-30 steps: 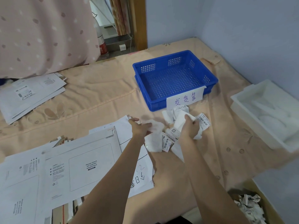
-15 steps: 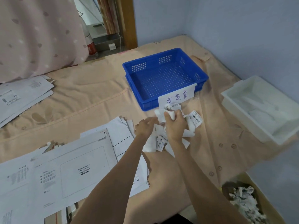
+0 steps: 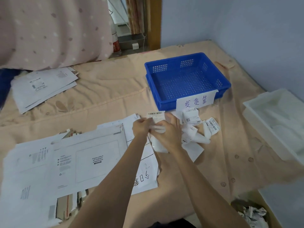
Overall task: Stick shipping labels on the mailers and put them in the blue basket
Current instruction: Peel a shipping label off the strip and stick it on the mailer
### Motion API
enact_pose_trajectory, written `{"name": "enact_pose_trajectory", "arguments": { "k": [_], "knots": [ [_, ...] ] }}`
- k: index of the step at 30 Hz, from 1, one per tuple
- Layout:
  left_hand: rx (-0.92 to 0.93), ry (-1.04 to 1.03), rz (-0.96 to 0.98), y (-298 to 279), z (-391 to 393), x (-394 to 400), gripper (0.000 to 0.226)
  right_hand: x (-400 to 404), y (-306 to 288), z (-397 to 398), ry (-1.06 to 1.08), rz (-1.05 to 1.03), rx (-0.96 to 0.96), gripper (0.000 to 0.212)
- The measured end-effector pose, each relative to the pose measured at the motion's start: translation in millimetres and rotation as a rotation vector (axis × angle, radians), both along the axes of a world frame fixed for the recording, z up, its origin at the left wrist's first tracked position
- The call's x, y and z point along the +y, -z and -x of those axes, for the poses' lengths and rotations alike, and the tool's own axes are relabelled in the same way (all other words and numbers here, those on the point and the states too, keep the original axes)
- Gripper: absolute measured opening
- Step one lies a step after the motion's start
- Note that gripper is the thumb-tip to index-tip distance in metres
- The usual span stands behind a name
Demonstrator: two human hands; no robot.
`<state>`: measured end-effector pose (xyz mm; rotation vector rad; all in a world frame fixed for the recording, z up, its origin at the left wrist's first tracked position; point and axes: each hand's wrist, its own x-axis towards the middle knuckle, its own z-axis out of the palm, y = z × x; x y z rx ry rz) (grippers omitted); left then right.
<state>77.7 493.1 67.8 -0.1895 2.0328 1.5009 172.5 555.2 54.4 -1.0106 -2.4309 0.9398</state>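
Both hands meet over one shipping label (image 3: pixel 156 114) whose barcode end sticks up. My left hand (image 3: pixel 141 127) pinches its left edge, and my right hand (image 3: pixel 167 130) grips the white backing strip (image 3: pixel 158 143) hanging below. A loose pile of curled labels (image 3: pixel 199 127) lies just to the right. White mailers (image 3: pixel 87 160) are spread at the lower left; the top one shows a printed waybill box. The blue basket (image 3: pixel 187 79) stands behind the hands, with nothing in it and a handwritten sign on its front.
A second stack of mailers (image 3: pixel 42 86) lies at the far left. A white tray (image 3: pixel 276 119) stands at the right by the blue wall. At the lower right is a cardboard box of crumpled paper scraps (image 3: pixel 253 214). A pink curtain hangs at the back left.
The hands have come together and lifted one label out of the pile; its barcode end now stands up clear of the other labels. The camera view swung slightly.
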Motion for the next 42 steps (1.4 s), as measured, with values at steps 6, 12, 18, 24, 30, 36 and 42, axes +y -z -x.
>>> {"name": "enact_pose_trajectory", "arguments": {
  "k": [6,12,18,24,30,36,42],
  "knots": [
    [0.014,-0.141,0.016,10,12,-67,0.018,-31,-2,33,0.136,0.836,0.278,0.013],
    [0.01,-0.176,0.084,19,18,-138,0.016,-86,9,60,-0.067,0.843,0.081,0.026],
    [0.056,-0.245,0.15,36,35,-200,0.029,-140,33,81,-0.19,0.677,-0.067,0.025],
    [0.159,-0.165,0.158,57,50,-228,0.035,-172,51,96,-0.25,0.529,-0.1,0.025],
    [0.247,-0.173,0.194,72,59,-230,0.036,-183,61,109,-0.258,0.426,-0.138,0.027],
    [0.334,-0.143,0.267,80,59,-228,0.04,-184,67,113,-0.287,0.388,-0.158,0.032],
    [0.373,-0.111,0.317,84,58,-227,0.037,-187,71,113,-0.291,0.36,-0.179,0.03]
  ]
}}
